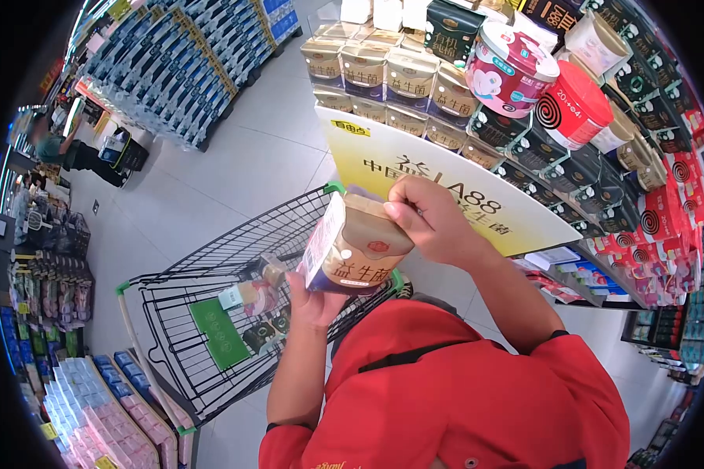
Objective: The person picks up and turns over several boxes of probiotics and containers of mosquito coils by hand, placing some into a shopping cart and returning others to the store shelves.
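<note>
A gold and purple package (364, 250) with a white side panel is held over the shopping cart, tilted. My left hand (315, 301) supports it from below at its lower left, the fingers partly hidden behind it. At its top right edge, my right hand (430, 219) pinches the package between thumb and fingers. Beneath my hands the black wire cart (211, 207) with green corners holds a few small packages (246, 297) and a green panel (219, 334).
Stacked gold packages (411, 74), a pink tub (512, 70) and a red tub (572, 105) stand behind a yellow and white sign (446, 184). Bottled stacks (164, 74) are at upper left, pink and blue packs (94, 414) at lower left. Another person (70, 148) stands far left.
</note>
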The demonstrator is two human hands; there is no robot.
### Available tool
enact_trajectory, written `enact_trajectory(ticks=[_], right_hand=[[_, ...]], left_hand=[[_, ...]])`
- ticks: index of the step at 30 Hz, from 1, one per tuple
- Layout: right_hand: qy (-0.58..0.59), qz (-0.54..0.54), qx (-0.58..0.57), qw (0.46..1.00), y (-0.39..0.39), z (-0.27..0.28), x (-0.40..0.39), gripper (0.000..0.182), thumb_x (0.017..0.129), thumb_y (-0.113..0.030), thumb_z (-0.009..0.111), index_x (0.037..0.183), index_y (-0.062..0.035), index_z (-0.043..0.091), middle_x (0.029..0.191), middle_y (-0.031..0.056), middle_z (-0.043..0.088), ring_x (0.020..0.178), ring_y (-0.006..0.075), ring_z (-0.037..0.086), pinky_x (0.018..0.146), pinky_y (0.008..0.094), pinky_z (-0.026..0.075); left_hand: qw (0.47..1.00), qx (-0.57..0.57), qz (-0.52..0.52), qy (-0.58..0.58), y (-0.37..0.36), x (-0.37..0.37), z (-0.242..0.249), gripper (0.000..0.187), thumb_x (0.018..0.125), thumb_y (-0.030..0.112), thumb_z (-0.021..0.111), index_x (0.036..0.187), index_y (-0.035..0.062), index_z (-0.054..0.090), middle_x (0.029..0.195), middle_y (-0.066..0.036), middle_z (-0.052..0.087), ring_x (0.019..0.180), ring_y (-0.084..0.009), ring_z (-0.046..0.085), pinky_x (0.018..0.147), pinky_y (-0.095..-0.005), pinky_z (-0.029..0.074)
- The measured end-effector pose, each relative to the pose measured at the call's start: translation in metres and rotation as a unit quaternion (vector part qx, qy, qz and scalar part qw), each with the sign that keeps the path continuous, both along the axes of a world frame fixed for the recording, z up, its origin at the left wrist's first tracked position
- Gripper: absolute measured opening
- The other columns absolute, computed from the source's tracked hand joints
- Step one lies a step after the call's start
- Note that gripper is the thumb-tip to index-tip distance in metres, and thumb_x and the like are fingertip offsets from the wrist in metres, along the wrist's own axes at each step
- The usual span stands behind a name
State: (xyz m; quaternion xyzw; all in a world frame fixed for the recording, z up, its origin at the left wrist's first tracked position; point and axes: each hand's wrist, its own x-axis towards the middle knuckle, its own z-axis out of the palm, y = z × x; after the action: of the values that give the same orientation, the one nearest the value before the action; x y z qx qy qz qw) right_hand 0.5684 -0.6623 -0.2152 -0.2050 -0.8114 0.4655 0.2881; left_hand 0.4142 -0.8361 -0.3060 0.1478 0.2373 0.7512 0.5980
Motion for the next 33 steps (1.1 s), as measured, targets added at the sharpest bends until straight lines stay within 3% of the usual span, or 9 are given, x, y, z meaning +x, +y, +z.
enact_trajectory(ticks=[2, 3, 8, 12, 16, 18, 21, 27, 33], right_hand=[[0.010, -0.033, -0.013, 0.999, -0.002, 0.000, 0.001, 0.013, 0.090, -0.015, 0.063, 0.086, -0.0032, 0.058, 0.078, 0.0095, 0.058, 0.071, 0.0248, 0.056, 0.067, 0.0354, 0.045], [0.011, -0.036, -0.014, 0.999, -0.003, 0.000, 0.002, 0.013, 0.090, -0.015, 0.063, 0.086, -0.0032, 0.058, 0.078, 0.0095, 0.058, 0.071, 0.0248, 0.056, 0.067, 0.0354, 0.045], [-0.061, 0.032, -0.137, 0.988, -0.006, 0.007, 0.005, 0.016, 0.091, -0.019, 0.063, 0.089, -0.0037, 0.060, 0.078, 0.0088, 0.059, 0.071, 0.0223, 0.057, 0.067, 0.0342, 0.046], [-0.101, 0.043, -0.095, 0.989, -0.004, -0.007, 0.000, 0.017, 0.093, -0.021, 0.061, 0.090, -0.0044, 0.061, 0.081, 0.0089, 0.060, 0.075, 0.0234, 0.058, 0.070, 0.0345, 0.046], [-0.050, 0.060, 0.064, 0.995, -0.001, -0.006, -0.013, 0.014, 0.090, -0.015, 0.060, 0.085, -0.0023, 0.060, 0.081, 0.0126, 0.059, 0.075, 0.0307, 0.058, 0.068, 0.0382, 0.045], [-0.033, 0.094, 0.091, 0.991, 0.010, -0.008, -0.019, 0.014, 0.091, -0.015, 0.060, 0.087, -0.0021, 0.060, 0.083, 0.0129, 0.060, 0.076, 0.0322, 0.058, 0.069, 0.0397, 0.046], [-0.042, 0.093, 0.166, 0.981, 0.039, 0.009, -0.028, 0.015, 0.090, -0.017, 0.060, 0.086, -0.0029, 0.059, 0.083, 0.0137, 0.058, 0.078, 0.0338, 0.059, 0.070, 0.0427, 0.047], [0.004, 0.003, 0.448, 0.894, 0.146, 0.090, -0.055, 0.017, 0.090, -0.021, 0.057, 0.089, -0.0050, 0.055, 0.084, 0.0150, 0.056, 0.081, 0.0360, 0.059, 0.072, 0.0456, 0.049], [-0.025, -0.058, 0.610, 0.790, 0.249, 0.162, -0.119, 0.016, 0.092, -0.022, 0.055, 0.089, -0.0057, 0.055, 0.088, 0.0147, 0.061, 0.085, 0.0354, 0.063, 0.070, 0.0468, 0.051]], left_hand=[[0.996, 0.085, 0.009, -0.020, 0.010, 0.006, 0.006, 0.100, 0.077, 0.061, 0.073, 0.150, 0.0060, 0.031, 0.152, -0.013, 0.038, 0.139, -0.0302, 0.038, 0.114, -0.0512, 0.033], [0.997, 0.074, 0.029, -0.011, 0.014, 0.011, 0.010, 0.102, 0.077, 0.055, 0.077, 0.149, 0.0011, 0.028, 0.147, -0.014, 0.043, 0.134, -0.0272, 0.045, 0.111, -0.0426, 0.038], [0.994, 0.014, 0.038, 0.100, 0.013, 0.002, 0.005, 0.085, 0.085, 0.049, 0.071, 0.146, 0.0039, 0.034, 0.143, -0.013, 0.048, 0.130, -0.0275, 0.050, 0.108, -0.0454, 0.043], [0.994, -0.001, 0.021, 0.106, -0.001, -0.003, -0.005, 0.079, 0.088, 0.048, 0.066, 0.147, 0.0047, 0.035, 0.144, -0.012, 0.047, 0.131, -0.0280, 0.049, 0.109, -0.0461, 0.041], [0.996, -0.039, 0.039, 0.069, -0.010, -0.004, -0.011, 0.074, 0.092, 0.051, 0.059, 0.147, 0.0071, 0.036, 0.147, -0.012, 0.045, 0.133, -0.0305, 0.046, 0.109, -0.0494, 0.040], [0.995, -0.039, 0.052, 0.081, -0.009, -0.005, -0.007, 0.077, 0.092, 0.047, 0.061, 0.146, -0.0001, 0.034, 0.145, -0.015, 0.045, 0.132, -0.0274, 0.046, 0.107, -0.0434, 0.041], [0.989, -0.056, 0.029, 0.130, -0.014, -0.010, -0.005, 0.072, 0.092, 0.048, 0.060, 0.144, 0.0040, 0.036, 0.140, -0.014, 0.048, 0.124, -0.0271, 0.051, 0.099, -0.0414, 0.045], [0.973, -0.144, 0.063, 0.172, -0.053, -0.018, -0.026, 0.067, 0.093, 0.049, 0.059, 0.143, 0.0084, 0.038, 0.134, -0.011, 0.050, 0.118, -0.0242, 0.052, 0.090, -0.0374, 0.046], [0.957, -0.209, 0.118, 0.163, -0.079, -0.017, -0.032, 0.067, 0.092, 0.044, 0.062, 0.142, 0.0062, 0.038, 0.132, -0.008, 0.051, 0.114, -0.0230, 0.052, 0.090, -0.0371, 0.045]])
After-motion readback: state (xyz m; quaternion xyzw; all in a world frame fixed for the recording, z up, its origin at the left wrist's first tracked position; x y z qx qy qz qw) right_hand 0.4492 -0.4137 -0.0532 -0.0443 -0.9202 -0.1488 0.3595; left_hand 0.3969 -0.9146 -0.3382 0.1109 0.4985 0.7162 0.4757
